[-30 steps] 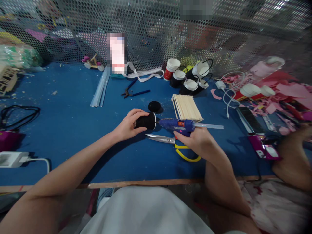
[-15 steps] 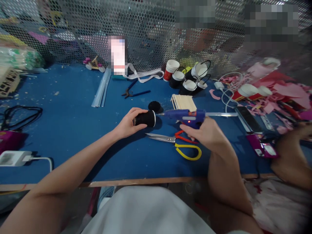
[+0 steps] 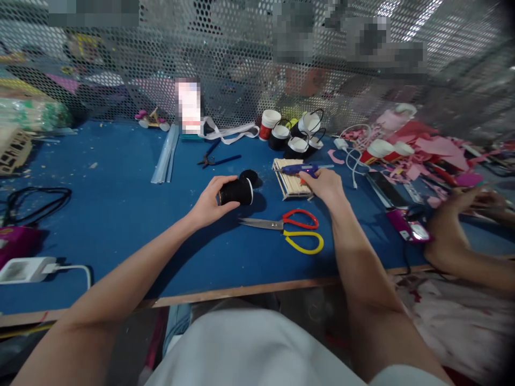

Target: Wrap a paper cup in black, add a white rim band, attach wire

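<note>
Blue table (image 3: 120,214): the work sits just past its centre, with a co-worker's hand (image 3: 450,225) busy at 3 o'clock among pink scraps.

Change noted: a second ago you held the glue gun (image 3: 300,170) with its nozzle at the mouth of the black cup (image 3: 236,191). The gun now lies across the stick bundle (image 3: 287,182) at 1 o'clock, well apart from the cup. The nozzle is off the work.

Your right hand (image 3: 324,185) covers the gun's grip; whether it clasps or has let go cannot be told. Your left hand (image 3: 209,201) grasps the black cup, which lies on its side at centre with its white rim facing 3 o'clock.

The scissors (image 3: 289,228) lie unattended at 5 o'clock of the cup.

Containers: the held cup's inside is hidden. The paper cups (image 3: 293,131) at 12 o'clock stand upright and show white interiors, with nothing seen in them. A black round piece (image 3: 248,175) lies just behind the held cup.
</note>
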The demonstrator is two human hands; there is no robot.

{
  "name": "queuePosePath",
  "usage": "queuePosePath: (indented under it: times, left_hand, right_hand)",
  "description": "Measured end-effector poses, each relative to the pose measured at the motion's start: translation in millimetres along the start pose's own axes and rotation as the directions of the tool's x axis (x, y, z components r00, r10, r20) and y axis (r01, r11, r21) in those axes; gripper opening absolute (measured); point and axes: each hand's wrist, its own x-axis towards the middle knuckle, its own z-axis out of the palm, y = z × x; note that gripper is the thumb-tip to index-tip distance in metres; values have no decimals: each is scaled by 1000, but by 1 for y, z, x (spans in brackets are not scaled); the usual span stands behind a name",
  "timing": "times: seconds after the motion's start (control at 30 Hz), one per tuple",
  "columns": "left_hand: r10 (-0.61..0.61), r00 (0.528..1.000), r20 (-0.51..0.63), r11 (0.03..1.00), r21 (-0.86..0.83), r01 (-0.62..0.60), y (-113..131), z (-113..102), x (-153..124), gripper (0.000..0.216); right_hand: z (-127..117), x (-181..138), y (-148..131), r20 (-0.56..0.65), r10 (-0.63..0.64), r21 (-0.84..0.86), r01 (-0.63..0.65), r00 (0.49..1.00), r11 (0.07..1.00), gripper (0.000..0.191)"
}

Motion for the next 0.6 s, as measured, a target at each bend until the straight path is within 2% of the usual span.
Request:
queuePosePath:
  times: [0.1,0.17,0.23,0.3,0.37,0.5,0.6]
  left_hand:
    - [52,999,16,999,-3,-52,4,-1,0,58]
    - [99,994,43,995,-4,-99,6,-1,-1,61]
    - [145,987,67,989,0,-145,9,-1,-1,63]
    - [190,978,89,981,6,-192,13,0,-2,65]
    - [233,967,108,972,16,-236,16,0,-3,68]
    - [250,951,182,964,41,-262,21,0,-5,70]
    - [252,935,251,962,38,-270,23,0,-6,67]
  right_hand:
    - [1,-11,-10,-200,-43,-31,38,979,999,42]
    - [-4,-25,-24,-303,-157,41,177,940,983,38]
    - [-10,-41,-44,-202,-347,246,391,916,887,35]
    - [-13,-57,-64,-16,-526,495,463,851,735,42]
    - [-14,-69,-80,99,-602,637,414,793,650,49]
    - [-4,-79,-89,243,-576,719,254,781,647,58]
    - [8,-80,-87,305,-576,799,125,758,588,54]
